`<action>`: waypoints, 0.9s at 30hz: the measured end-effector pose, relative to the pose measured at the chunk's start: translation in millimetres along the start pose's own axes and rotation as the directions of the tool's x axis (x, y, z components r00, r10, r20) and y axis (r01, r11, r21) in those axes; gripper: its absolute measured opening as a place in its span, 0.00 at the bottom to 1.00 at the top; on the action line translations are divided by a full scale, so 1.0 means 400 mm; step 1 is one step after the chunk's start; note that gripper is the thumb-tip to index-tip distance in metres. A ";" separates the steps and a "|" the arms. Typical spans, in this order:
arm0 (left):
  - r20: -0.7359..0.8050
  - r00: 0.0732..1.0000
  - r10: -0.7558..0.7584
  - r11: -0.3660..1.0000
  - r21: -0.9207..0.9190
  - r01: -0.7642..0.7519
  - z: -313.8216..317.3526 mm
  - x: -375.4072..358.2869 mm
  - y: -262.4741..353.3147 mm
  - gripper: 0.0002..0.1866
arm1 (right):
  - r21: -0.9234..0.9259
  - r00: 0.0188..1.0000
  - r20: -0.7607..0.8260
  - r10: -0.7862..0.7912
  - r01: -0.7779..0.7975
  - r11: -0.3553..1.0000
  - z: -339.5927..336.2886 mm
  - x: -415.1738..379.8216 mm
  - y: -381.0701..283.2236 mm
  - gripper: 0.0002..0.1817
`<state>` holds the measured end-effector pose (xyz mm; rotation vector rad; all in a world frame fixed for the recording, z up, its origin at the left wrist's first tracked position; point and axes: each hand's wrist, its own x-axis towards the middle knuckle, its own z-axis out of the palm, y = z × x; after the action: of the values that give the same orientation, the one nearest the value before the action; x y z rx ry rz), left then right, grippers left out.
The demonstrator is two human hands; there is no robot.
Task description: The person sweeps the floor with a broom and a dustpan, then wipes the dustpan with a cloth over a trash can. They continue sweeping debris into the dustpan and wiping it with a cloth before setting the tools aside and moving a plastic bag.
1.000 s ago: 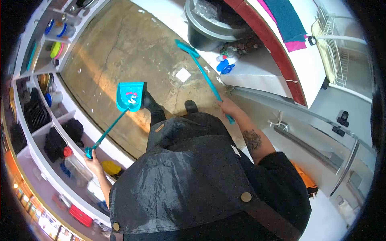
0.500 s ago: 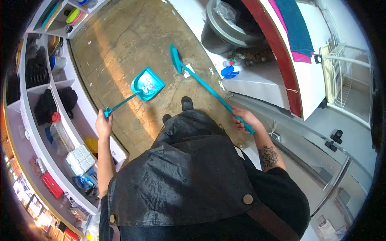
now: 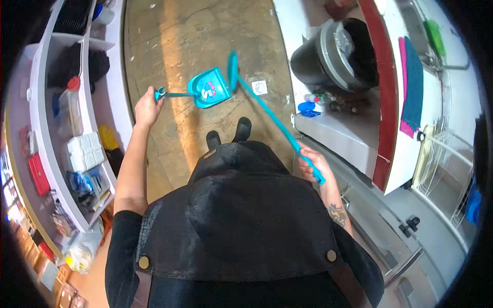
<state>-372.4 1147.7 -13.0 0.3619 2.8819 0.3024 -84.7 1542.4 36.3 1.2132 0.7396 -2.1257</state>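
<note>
My left hand (image 3: 148,107) is closed on the upper end of the handle of a teal dustpan (image 3: 220,91). Small white, pink and red bits lie in the pan, which is at the floor with its mouth facing right. My right hand (image 3: 314,163) grips a long teal broom (image 3: 269,114) near the handle's end. The broom's head stands close to the pan's open edge; whether they touch I cannot tell. A white patterned square (image 3: 259,87) lies on the floor right of the broom head.
Open shelves (image 3: 105,102) with boxes and bags run along the left. At right, a grey bin (image 3: 328,54) and blue item (image 3: 308,109) occupy a white ledge (image 3: 339,134). My shoes (image 3: 242,129) are just below the pan. A wire rack (image 3: 447,169) stands far right.
The broom head has come up to the dustpan's mouth, leaving the white square uncovered. The pan has turned to face right. My left hand is higher in view, and the whole view has shifted.
</note>
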 end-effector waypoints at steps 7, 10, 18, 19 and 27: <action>0.057 0.998 -0.001 1.000 0.031 0.000 -0.010 -0.021 0.046 0.14 | -0.825 0.932 -0.115 -0.345 0.104 0.556 0.051 0.234 -0.177 0.27; 0.021 1.000 0.022 0.999 0.041 -0.023 0.005 -0.029 0.058 0.13 | -0.779 0.926 -0.242 -0.290 -0.008 0.627 0.076 0.444 -0.143 0.18; -0.041 0.998 0.051 0.999 -0.003 -0.052 0.014 -0.100 0.022 0.13 | -0.610 0.988 0.011 0.152 -0.114 0.784 0.220 0.264 0.023 0.30; -0.043 0.997 0.056 0.998 -0.030 -0.058 0.013 -0.127 0.000 0.13 | -0.566 0.986 -0.014 0.169 -0.147 0.811 0.212 0.224 0.002 0.32; -0.155 0.899 -0.409 0.903 -0.208 0.376 -0.019 -0.640 -0.182 0.14 | -0.724 0.821 0.414 -0.393 0.036 -0.689 0.139 0.167 -0.016 0.36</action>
<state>-148.2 1009.8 26.6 -0.3011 2.9939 0.5344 -148.8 1493.8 2.7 -0.2055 2.6046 -0.2601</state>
